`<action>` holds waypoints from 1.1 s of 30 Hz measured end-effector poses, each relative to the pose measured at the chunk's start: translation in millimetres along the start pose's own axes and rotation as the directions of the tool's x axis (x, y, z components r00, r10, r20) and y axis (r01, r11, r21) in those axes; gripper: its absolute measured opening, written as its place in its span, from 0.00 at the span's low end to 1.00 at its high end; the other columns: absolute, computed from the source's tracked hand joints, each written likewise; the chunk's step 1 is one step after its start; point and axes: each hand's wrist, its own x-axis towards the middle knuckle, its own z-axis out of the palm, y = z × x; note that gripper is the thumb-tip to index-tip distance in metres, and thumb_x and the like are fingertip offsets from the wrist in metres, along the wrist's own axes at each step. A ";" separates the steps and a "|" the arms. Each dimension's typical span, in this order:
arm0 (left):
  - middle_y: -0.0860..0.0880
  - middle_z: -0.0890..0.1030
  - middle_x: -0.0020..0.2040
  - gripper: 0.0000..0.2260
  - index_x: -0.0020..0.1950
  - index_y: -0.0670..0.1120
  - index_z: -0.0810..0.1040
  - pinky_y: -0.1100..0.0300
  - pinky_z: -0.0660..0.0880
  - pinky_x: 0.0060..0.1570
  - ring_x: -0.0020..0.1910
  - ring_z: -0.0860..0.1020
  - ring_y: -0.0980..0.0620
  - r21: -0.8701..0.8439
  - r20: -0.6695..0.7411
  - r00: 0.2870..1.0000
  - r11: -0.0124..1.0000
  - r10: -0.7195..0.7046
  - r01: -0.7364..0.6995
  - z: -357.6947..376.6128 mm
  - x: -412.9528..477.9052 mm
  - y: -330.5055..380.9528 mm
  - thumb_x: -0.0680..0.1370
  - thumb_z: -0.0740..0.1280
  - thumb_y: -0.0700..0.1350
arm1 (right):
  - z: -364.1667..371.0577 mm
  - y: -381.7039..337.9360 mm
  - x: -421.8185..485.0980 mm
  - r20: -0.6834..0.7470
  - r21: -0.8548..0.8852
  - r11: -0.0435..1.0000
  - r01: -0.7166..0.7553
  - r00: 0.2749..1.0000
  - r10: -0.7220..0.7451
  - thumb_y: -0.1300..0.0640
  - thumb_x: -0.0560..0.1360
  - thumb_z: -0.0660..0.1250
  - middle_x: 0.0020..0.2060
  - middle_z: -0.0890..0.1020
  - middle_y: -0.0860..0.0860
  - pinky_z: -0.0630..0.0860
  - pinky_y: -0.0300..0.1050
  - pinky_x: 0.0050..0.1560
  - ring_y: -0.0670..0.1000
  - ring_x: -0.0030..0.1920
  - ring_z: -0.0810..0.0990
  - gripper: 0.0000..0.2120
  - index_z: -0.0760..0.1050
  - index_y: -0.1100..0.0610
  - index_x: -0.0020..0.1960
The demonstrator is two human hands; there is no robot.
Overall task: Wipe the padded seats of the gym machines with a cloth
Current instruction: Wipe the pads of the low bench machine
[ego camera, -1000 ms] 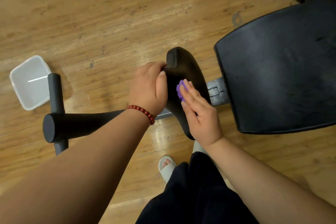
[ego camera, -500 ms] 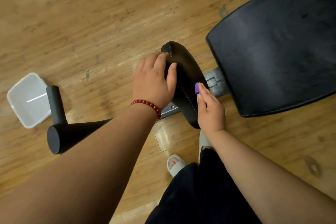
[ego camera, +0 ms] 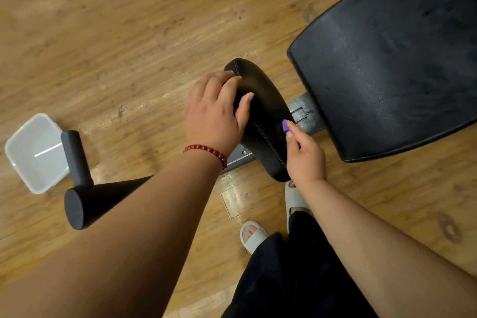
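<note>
— Change versus 1 s ago?
— Moved from mid-face of the small black pad (ego camera: 263, 111) to its right edge, beside the grey bracket (ego camera: 305, 112): purple cloth (ego camera: 285, 126), pinched in right hand (ego camera: 304, 155).
— Left hand (ego camera: 214, 111)?
— Clasped over the pad's far-left end, thumb on top. Cloth right of it, apart.

A gym, shown by a large padded seat (ego camera: 387, 59), small padded seat (ego camera: 267, 111), foam-covered bar (ego camera: 76, 159).
</note>
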 end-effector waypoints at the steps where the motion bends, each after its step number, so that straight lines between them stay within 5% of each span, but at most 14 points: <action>1: 0.45 0.80 0.57 0.19 0.58 0.42 0.80 0.50 0.71 0.60 0.59 0.76 0.43 0.007 -0.013 1.000 1.000 0.025 -0.025 1.0 0.1 -1.3 0.81 0.57 0.54 | -1.1 1.0 0.9 -0.003 -0.006 0.999 -0.037 0.999 0.036 0.56 0.83 0.57 0.66 0.76 0.46 0.66 0.25 0.53 0.45 0.66 0.73 0.17 0.72 0.50 0.70; 10: 0.44 0.80 0.54 0.23 0.54 0.44 0.81 0.51 0.72 0.53 0.52 0.77 0.43 0.020 -0.020 0.989 0.989 0.148 -0.148 7.0 0.7 -13.5 0.73 0.67 0.63 | 6.2 -12.6 1.3 0.013 0.057 0.973 0.225 0.974 -0.226 0.58 0.82 0.60 0.64 0.75 0.42 0.64 0.21 0.58 0.34 0.63 0.69 0.17 0.72 0.52 0.69; 14: 0.44 0.79 0.54 0.24 0.53 0.44 0.81 0.50 0.73 0.52 0.52 0.77 0.42 0.010 -0.009 0.991 0.991 0.132 -0.132 5.0 0.8 -13.5 0.72 0.69 0.63 | 1.2 -1.6 13.8 0.001 0.053 0.998 -0.030 1.000 0.030 0.55 0.82 0.58 0.65 0.77 0.45 0.65 0.20 0.47 0.38 0.60 0.72 0.17 0.73 0.49 0.69; 16: 0.44 0.79 0.54 0.24 0.53 0.44 0.80 0.50 0.73 0.53 0.52 0.77 0.42 0.004 -0.012 0.992 0.992 0.129 -0.129 5.0 0.9 -13.2 0.71 0.69 0.63 | 2.7 -4.2 17.9 -0.013 0.070 0.993 -0.099 0.995 0.100 0.55 0.83 0.58 0.65 0.77 0.45 0.66 0.24 0.49 0.43 0.63 0.74 0.16 0.74 0.50 0.69; 22: 0.44 0.79 0.54 0.25 0.53 0.44 0.80 0.50 0.72 0.53 0.52 0.77 0.42 -0.008 -0.012 0.992 0.992 0.122 -0.122 5.9 0.8 -13.7 0.71 0.69 0.64 | 3.0 -6.8 -4.0 0.028 0.104 0.965 0.241 0.969 -0.246 0.61 0.81 0.61 0.63 0.73 0.40 0.64 0.20 0.58 0.32 0.63 0.68 0.16 0.73 0.55 0.68; 26: 0.44 0.79 0.54 0.23 0.53 0.44 0.81 0.49 0.73 0.54 0.53 0.77 0.42 -0.014 -0.010 0.994 0.994 0.106 -0.106 6.0 0.5 -12.4 0.72 0.69 0.62 | -2.7 9.8 9.6 -0.011 0.014 0.999 -0.032 0.999 0.032 0.55 0.82 0.58 0.64 0.77 0.45 0.67 0.24 0.48 0.40 0.60 0.73 0.16 0.73 0.49 0.69; 28: 0.44 0.80 0.54 0.23 0.53 0.44 0.81 0.48 0.74 0.54 0.53 0.77 0.42 -0.012 -0.020 0.993 0.993 0.113 -0.114 7.1 0.2 -13.4 0.72 0.69 0.63 | -1.8 9.7 17.4 -0.023 0.033 0.989 -0.147 0.989 0.148 0.55 0.83 0.57 0.64 0.77 0.46 0.67 0.31 0.51 0.46 0.64 0.74 0.16 0.73 0.50 0.69; 33: 0.44 0.80 0.53 0.25 0.52 0.43 0.81 0.51 0.72 0.52 0.51 0.77 0.42 -0.014 -0.046 0.991 0.992 0.126 -0.127 7.9 1.3 -13.5 0.75 0.64 0.65 | 4.5 -6.9 5.8 0.016 0.087 0.995 0.039 0.999 -0.040 0.58 0.82 0.59 0.66 0.74 0.43 0.63 0.19 0.55 0.38 0.65 0.69 0.16 0.73 0.51 0.69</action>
